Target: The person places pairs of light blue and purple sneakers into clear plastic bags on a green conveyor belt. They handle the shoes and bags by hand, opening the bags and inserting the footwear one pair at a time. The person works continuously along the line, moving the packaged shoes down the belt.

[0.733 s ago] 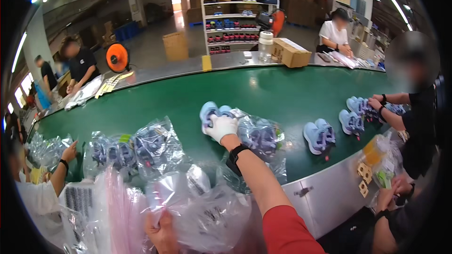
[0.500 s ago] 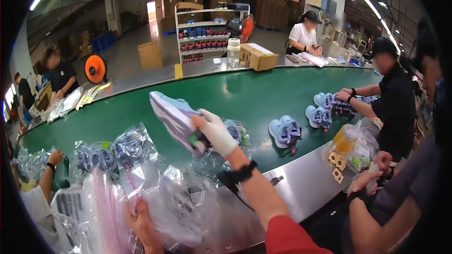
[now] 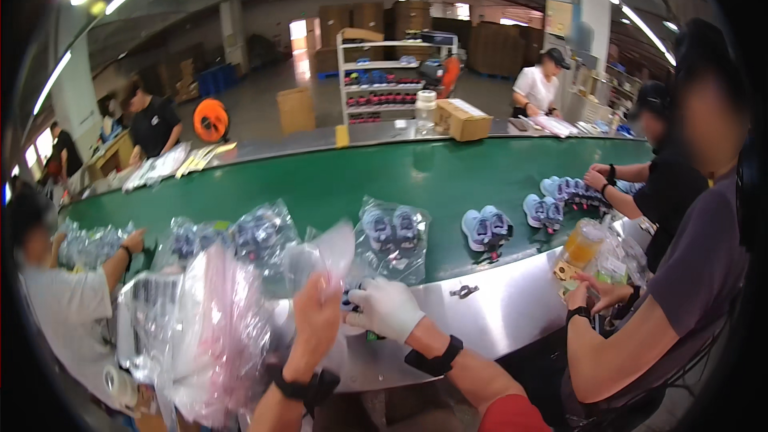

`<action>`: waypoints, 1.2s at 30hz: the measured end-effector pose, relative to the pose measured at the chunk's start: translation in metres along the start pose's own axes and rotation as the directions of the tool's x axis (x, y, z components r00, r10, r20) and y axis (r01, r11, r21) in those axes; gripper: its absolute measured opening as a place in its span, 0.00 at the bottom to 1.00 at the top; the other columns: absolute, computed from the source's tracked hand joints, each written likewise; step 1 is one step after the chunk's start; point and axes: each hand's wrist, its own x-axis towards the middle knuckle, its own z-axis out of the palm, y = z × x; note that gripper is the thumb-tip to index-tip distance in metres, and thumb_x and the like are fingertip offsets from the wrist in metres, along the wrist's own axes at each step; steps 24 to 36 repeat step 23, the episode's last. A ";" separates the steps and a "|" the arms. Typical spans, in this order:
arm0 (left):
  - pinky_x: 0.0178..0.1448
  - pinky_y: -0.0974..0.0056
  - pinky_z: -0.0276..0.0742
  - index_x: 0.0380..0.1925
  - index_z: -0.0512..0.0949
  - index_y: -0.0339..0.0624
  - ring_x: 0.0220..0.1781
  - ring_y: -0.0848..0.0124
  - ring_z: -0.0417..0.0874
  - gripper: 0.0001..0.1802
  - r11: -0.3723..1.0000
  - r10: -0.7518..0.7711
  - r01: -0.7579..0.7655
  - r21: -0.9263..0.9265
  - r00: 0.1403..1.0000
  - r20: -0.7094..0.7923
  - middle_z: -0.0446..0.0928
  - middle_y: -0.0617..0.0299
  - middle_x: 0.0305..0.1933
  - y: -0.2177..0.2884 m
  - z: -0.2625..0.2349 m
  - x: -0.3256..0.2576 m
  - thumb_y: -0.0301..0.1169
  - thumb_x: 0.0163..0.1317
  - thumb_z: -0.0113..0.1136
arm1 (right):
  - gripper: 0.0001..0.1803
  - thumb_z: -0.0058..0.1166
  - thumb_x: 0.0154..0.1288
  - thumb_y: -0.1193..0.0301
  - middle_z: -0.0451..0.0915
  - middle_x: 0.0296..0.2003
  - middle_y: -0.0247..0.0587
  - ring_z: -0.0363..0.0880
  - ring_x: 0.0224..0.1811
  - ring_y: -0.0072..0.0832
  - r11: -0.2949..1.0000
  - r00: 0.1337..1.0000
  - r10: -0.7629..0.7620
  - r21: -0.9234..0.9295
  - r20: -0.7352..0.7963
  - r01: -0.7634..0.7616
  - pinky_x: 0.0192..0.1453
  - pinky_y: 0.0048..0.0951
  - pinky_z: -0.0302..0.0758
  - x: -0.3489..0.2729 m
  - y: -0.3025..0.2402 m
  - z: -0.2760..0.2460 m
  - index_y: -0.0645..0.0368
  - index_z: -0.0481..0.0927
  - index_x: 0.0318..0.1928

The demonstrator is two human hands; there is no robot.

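Bag (image 3: pixel 324 260), clear plastic, stands at 6 o'clock on the steel desk (image 3: pixel 496 316) edge, pinched at its mouth by the bare left hand (image 3: pixel 316 316). Gloved right hand (image 3: pixel 388 310) pushes something dark into it, fingers curled. At 12 o'clock lie bagged shoes (image 3: pixel 392 232); at 1 o'clock, loose shoes (image 3: pixel 486 228) on the green belt (image 3: pixel 416 176).

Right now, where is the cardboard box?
In the head view the cardboard box sits on the far edge of the green conveyor belt, right of centre, beside a white jar and in front of the shelf rack.
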 end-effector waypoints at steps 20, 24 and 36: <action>0.29 0.55 0.74 0.33 0.74 0.40 0.27 0.51 0.81 0.08 0.983 0.029 -0.071 0.167 0.970 0.241 0.77 0.47 0.25 -0.003 -0.033 -0.033 0.21 0.51 0.52 | 0.16 0.53 0.59 0.62 0.77 0.47 0.44 0.75 0.49 0.45 1.000 1.000 -0.005 0.017 0.002 0.005 0.52 0.42 0.72 -0.001 -0.030 0.069 0.55 0.78 0.46; 0.28 0.56 0.74 0.34 0.74 0.40 0.27 0.55 0.82 0.10 0.998 -0.029 0.017 0.053 0.972 0.234 0.77 0.50 0.23 0.025 -0.039 -0.022 0.21 0.49 0.52 | 0.27 0.59 0.49 0.55 0.76 0.44 0.43 0.70 0.53 0.48 0.994 0.996 -0.058 -0.087 0.069 0.064 0.61 0.46 0.65 -0.004 -0.029 0.075 0.53 0.75 0.49; 0.28 0.56 0.74 0.34 0.74 0.40 0.27 0.55 0.82 0.10 0.998 -0.029 0.017 0.053 0.972 0.234 0.77 0.50 0.23 0.025 -0.039 -0.022 0.21 0.49 0.52 | 0.27 0.59 0.49 0.55 0.76 0.44 0.43 0.70 0.53 0.48 0.994 0.996 -0.058 -0.087 0.069 0.064 0.61 0.46 0.65 -0.004 -0.029 0.075 0.53 0.75 0.49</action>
